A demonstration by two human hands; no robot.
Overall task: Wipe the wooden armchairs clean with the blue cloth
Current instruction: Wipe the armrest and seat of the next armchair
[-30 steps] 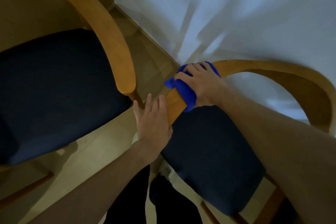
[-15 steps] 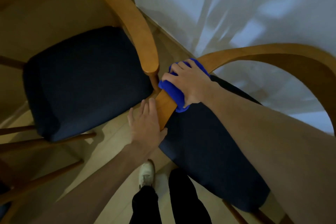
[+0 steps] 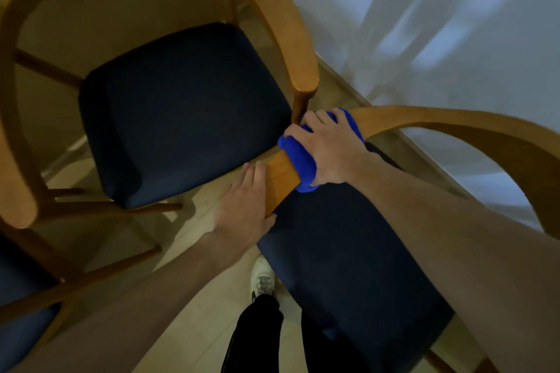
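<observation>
We see the right hand (image 3: 331, 150) with its fingers curled over the blue cloth (image 3: 298, 157), which is wrapped around the armrest (image 3: 280, 172), while the left hand (image 3: 245, 209), fingers straight and together, rests flat beside the armrest's near end.

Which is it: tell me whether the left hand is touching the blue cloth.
Apart. The head view shows the left hand resting at the end of the armrest, with bare wood between it and the blue cloth that the right hand grips.
</observation>
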